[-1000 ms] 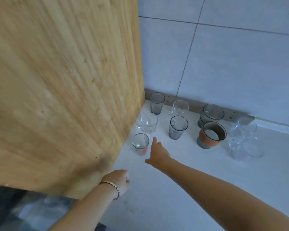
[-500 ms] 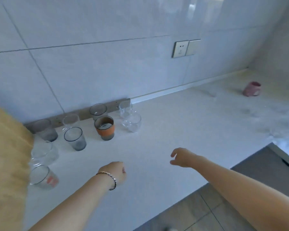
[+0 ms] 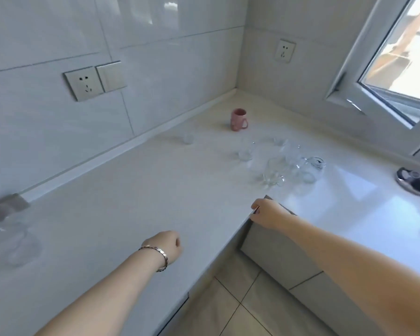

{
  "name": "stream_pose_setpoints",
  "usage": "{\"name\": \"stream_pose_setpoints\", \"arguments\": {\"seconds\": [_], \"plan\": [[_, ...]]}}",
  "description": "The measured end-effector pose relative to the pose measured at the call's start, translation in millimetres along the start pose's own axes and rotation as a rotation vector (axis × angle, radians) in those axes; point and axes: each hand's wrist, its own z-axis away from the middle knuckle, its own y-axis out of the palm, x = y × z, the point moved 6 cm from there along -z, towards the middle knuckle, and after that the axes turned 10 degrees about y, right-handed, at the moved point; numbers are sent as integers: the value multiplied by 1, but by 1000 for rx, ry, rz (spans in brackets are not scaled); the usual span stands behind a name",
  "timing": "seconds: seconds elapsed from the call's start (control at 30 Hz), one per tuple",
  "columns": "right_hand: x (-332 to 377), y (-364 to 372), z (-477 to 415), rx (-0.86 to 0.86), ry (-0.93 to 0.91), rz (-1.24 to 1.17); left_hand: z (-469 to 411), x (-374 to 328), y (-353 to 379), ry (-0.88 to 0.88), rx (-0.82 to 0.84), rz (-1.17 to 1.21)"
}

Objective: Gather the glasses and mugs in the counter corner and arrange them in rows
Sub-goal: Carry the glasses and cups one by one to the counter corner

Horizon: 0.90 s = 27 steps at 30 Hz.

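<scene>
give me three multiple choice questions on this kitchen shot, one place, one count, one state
1. The pink mug stands: A in a sink; B on the windowsill; C near the back wall.
2. Wall sockets in view: A one; B two; C four.
3. The left hand: A holds nothing, fingers curled; B grips a glass; C presses a wall.
Answers: C, it sits close to the wall's base; B, one socket on the back wall, one on the side wall; A, a bare fist above the counter.
</scene>
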Motion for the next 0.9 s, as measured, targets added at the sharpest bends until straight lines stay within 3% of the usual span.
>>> {"name": "stream_pose_setpoints", "arguments": {"seconds": [0.3, 0.6, 0.9], "plan": [[-71, -83, -109, -120, 107, -126, -126, -86, -22, 46, 53, -73], [-75, -104, -213, -74, 243, -90, -237, -90, -46, 81, 120, -76], [-73, -92, -254, -29, 272, -31, -282, -61, -60, 46, 122, -31]]}}
